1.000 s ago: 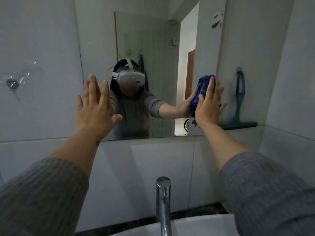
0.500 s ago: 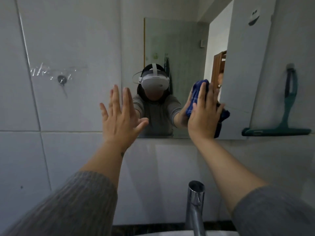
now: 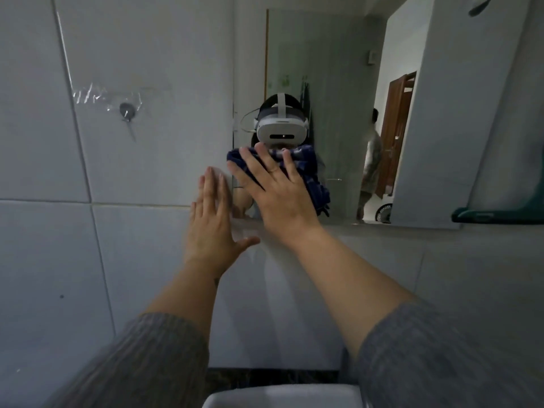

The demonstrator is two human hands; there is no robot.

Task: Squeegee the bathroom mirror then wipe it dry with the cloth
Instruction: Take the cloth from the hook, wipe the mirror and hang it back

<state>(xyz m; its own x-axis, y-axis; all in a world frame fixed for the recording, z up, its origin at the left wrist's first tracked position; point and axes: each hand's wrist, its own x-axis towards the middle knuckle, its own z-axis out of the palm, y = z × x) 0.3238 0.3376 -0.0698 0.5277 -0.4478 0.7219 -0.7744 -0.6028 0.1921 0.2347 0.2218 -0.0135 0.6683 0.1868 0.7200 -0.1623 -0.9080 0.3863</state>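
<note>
A: What fills the view, biggest first?
B: The tiled wall (image 3: pixel 132 69), then the mirror (image 3: pixel 338 83) set in it, its lower edge running level with the wrists.

A: And the hands?
B: The right hand (image 3: pixel 276 189) lies flat with fingers spread, pressing the blue cloth (image 3: pixel 312 172) against the glass by the mirror's lower left corner. The left hand (image 3: pixel 212 219) is wide open and empty, palm on the tile just beside the mirror's left edge.

A: The squeegee?
B: The green squeegee (image 3: pixel 497 214) shows at the frame's right edge, its blade level with the mirror's bottom edge, well apart from both hands.

A: Any writing or labels?
B: None I can read. A small wall hook (image 3: pixel 127 110) under clear tape sits on the tile at the left.
</note>
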